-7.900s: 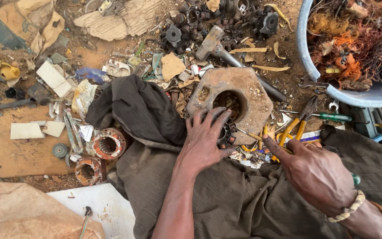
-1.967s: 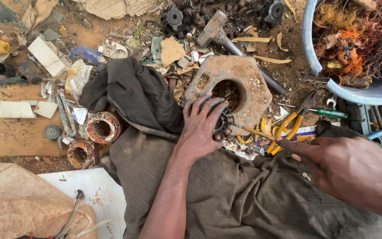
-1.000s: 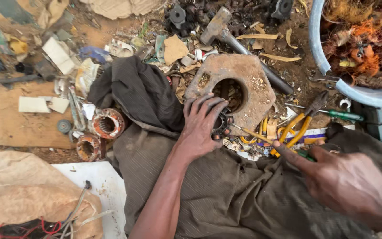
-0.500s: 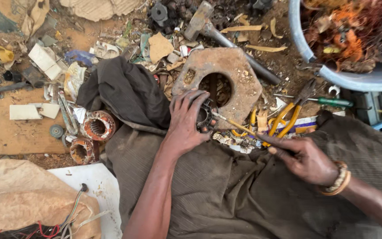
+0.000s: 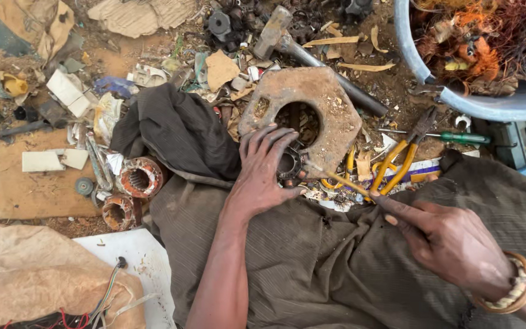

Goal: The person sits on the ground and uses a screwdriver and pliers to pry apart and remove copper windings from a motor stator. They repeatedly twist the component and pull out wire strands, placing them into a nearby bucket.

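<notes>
My left hand [image 5: 264, 169] grips a small round motor stator [image 5: 290, 166], pressing it against the near edge of a rusty hexagonal metal block [image 5: 324, 97] that has a round hole in its middle. My right hand [image 5: 452, 244] is shut on a thin yellow-handled tool [image 5: 345, 181] whose tip reaches the stator. Both forearms rest over a dark brown cloth [image 5: 312, 262] spread across my lap.
Yellow-handled pliers [image 5: 400, 159] and a green screwdriver [image 5: 458, 137] lie right of the block. A hammer [image 5: 287, 39] lies behind it. A blue tub [image 5: 458, 100] of copper wire stands at top right. Two wound stators [image 5: 140, 178] and cardboard [image 5: 25, 183] lie to the left.
My right hand has come in from the right with the thin tool and set its tip against the stator. My left hand stays clamped on the stator at the block.
</notes>
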